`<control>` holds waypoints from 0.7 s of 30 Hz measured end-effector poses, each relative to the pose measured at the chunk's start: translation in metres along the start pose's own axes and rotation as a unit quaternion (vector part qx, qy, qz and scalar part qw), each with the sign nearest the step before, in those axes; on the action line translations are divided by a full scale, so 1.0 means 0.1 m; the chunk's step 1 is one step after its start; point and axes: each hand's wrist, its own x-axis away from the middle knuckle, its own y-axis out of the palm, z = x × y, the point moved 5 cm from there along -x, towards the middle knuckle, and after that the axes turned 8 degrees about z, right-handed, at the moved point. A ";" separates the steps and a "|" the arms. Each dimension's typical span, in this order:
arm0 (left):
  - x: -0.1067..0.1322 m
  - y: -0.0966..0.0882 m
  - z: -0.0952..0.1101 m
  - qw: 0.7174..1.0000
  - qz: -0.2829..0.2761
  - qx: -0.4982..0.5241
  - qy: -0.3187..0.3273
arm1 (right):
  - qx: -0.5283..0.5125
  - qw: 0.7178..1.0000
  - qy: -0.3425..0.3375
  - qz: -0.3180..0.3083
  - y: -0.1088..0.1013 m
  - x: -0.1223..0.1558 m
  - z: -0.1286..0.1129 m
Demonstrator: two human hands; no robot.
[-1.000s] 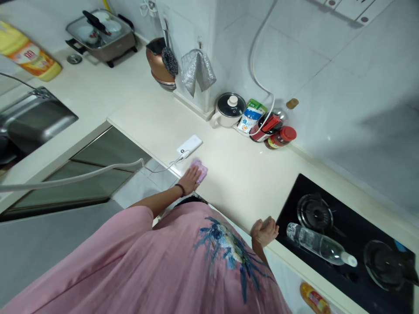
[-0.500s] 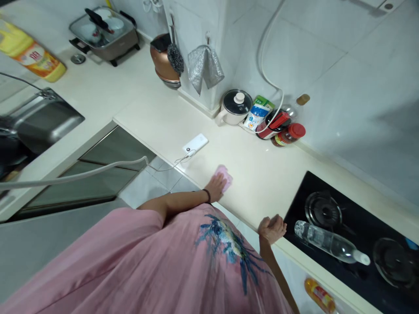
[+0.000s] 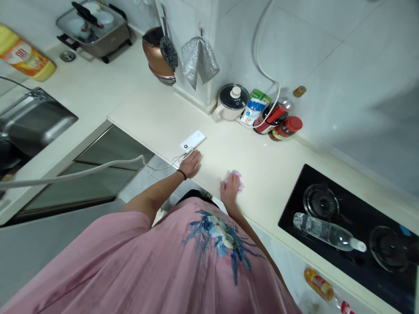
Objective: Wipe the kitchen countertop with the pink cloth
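Observation:
My right hand (image 3: pixel 230 189) presses a crumpled pink cloth (image 3: pixel 240 178) against the cream countertop (image 3: pixel 262 174), with the cloth showing past the fingers. Further left, my left hand (image 3: pixel 190 163) lies flat near the counter's front edge, fingers stretched out and no cloth under it that I can see. Just beyond those fingertips is a white power bank (image 3: pixel 194 140), its white cable (image 3: pixel 179 158) running close by the hand. Whether the fingers touch the cable I cannot tell.
A black gas hob (image 3: pixel 294 200) at right carries a clear bottle (image 3: pixel 327 231). Along the wall stand a lidded pot (image 3: pixel 231 111), a blue-white packet (image 3: pixel 253 110) and a red-capped jar (image 3: pixel 286 127). At left are a sink (image 3: pixel 49 117), an electric pan (image 3: pixel 101 43) and a yellow bottle (image 3: pixel 24 54).
The pink cloth has passed from my left hand to my right. My left hand has moved left toward the power bank; my right hand has moved left, away from the hob.

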 end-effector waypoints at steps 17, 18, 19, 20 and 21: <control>0.12 0.10 0.03 1.000 0.012 0.000 0.016 | 0.139 0.958 0.167 0.189 -1.08 0.23 2.03; 0.12 0.09 0.04 1.000 0.011 0.000 0.017 | 0.119 0.967 0.156 0.163 -0.95 0.13 1.87; 0.12 0.09 0.04 1.000 0.011 -0.001 0.018 | 0.094 0.977 0.135 0.132 -0.79 0.03 1.66; 0.11 0.08 0.04 1.000 0.012 -0.002 0.020 | 0.068 0.987 0.104 0.098 -0.62 -0.06 1.41; 0.11 0.08 0.05 1.000 0.014 -0.003 0.023 | 0.041 0.995 0.067 0.062 -0.44 -0.12 1.13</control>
